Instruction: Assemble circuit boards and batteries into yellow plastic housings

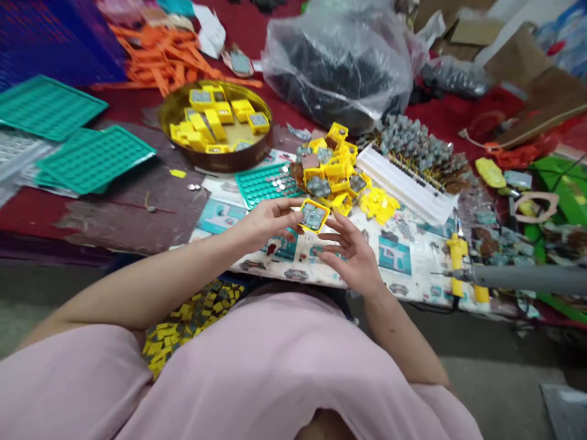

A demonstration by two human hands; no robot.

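Note:
My left hand grips a small yellow plastic case by its left edge, above the front of the table. The case's open side faces up and shows a grey part inside. My right hand is just right of the case with its fingers apart; whether a fingertip touches the case I cannot tell. Right behind the hands lies a heap of yellow cases with grey parts and wires among them. Beside it are small flat yellow pieces and a green tray with several silver button cells.
A round tin of yellow cases stands behind left, near stacked green trays. A white foam strip borders wired grey parts. A yellow-handled tool and a grey rod-like tool are at right. A plastic bag sits behind.

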